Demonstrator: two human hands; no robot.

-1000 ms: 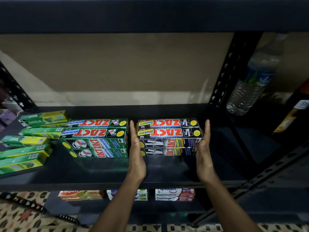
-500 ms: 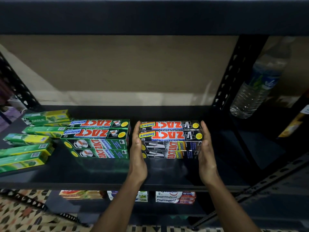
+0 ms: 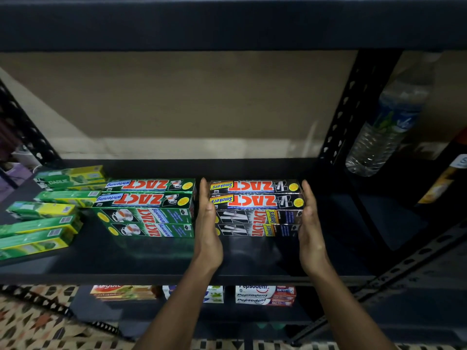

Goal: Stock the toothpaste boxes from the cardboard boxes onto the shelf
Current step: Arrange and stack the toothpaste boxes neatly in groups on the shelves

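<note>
Both hands have closed in since a second ago: left hand and right hand now press flat on the ends of the black stack, fingers straight, squaring it up rather than gripping. It sits mid-shelf, just right of the green stack, with the yellow-green boxes at far left. Three groups are placed. Cardboard boxes are out of view, so how much remains I can't tell.

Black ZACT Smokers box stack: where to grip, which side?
Clamp the short ends of the black ZACT Smokers toothpaste box stack between flat palms, reaching in from the dark metal shelf front: boxes lie crosswise, ends exposed, as left hand and right hand sit now.
</note>
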